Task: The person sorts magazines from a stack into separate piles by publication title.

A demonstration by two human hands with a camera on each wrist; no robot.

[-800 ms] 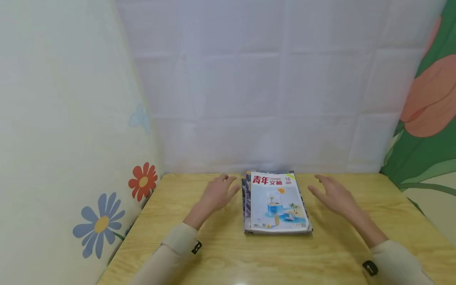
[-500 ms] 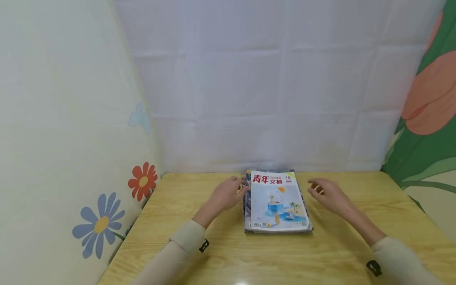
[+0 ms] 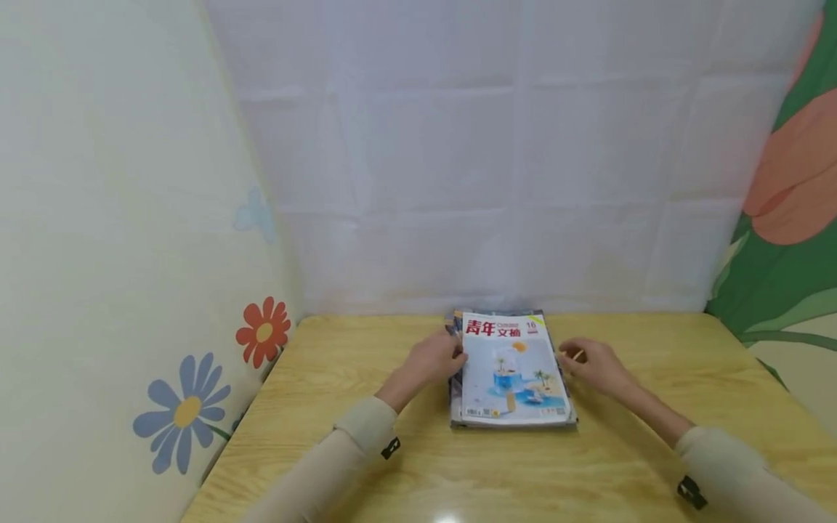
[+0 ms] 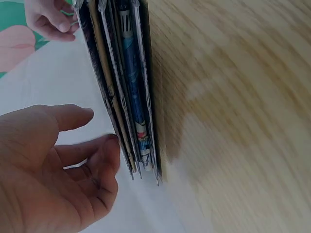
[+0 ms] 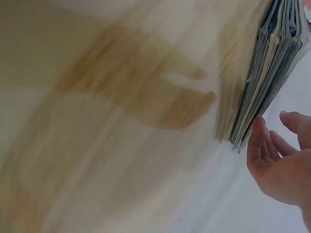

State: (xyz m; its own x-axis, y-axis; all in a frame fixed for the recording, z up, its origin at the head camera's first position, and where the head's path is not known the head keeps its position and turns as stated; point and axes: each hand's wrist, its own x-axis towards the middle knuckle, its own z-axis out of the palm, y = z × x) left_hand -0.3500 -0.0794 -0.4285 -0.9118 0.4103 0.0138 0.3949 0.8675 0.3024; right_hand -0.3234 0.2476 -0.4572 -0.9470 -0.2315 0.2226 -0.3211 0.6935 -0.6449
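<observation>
A stack of magazines [image 3: 513, 370] lies flat on the wooden table; the top one has a pale cover with red characters and a blue sea picture. At the stack's left side is my left hand [image 3: 433, 357], its fingers bent and the thumb apart from them. In the left wrist view the fingertips [image 4: 112, 143] are at the stack's edge, and a page-side gap shows blue print inside. My right hand [image 3: 593, 365] is at the right side with loosely bent fingers. Its fingertips [image 5: 260, 124] come up to the magazines' edges [image 5: 265, 73] in the right wrist view.
The wooden table [image 3: 353, 349] ends at a white creased sheet [image 3: 418, 160] hung behind it. A pale wall [image 3: 118, 160] with painted flowers borders the left. On the right is a green mural with a large pink flower [image 3: 794, 181].
My left hand has moved rightward up to the stack's left edge. My right hand has come slightly nearer the right edge, its fingers more bent. The stack stays in place.
</observation>
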